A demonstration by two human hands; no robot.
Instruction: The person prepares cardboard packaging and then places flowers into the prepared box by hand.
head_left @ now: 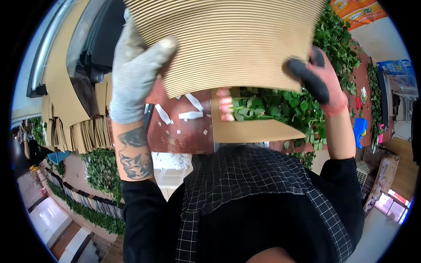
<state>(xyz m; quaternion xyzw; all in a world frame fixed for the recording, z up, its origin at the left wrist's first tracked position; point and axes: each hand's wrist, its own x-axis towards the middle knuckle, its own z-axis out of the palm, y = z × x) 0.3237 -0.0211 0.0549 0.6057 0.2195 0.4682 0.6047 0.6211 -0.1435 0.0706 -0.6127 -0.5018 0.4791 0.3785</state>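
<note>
A sheet of tan corrugated cardboard (232,48) is raised in front of me, its ridged face toward me. My left hand (136,70), in a grey glove, grips its left edge with the thumb over the ridges. On the right edge my right hand (322,81), in a pink glove with black fingers, pinches the sheet. Below it, a row of pink roses (226,105) with green leafy stems (285,105) lies on a flat piece of cardboard (258,131). The raised sheet hides part of the stems.
White paper strips (191,115) lie on the red tabletop (175,139). Folded cardboard sheets (85,133) are stacked at left. A white bin of scraps (171,168) stands by the table's near edge. To the right are a blue tool (360,132), red-handled scissors (358,102) and loose foliage (335,44).
</note>
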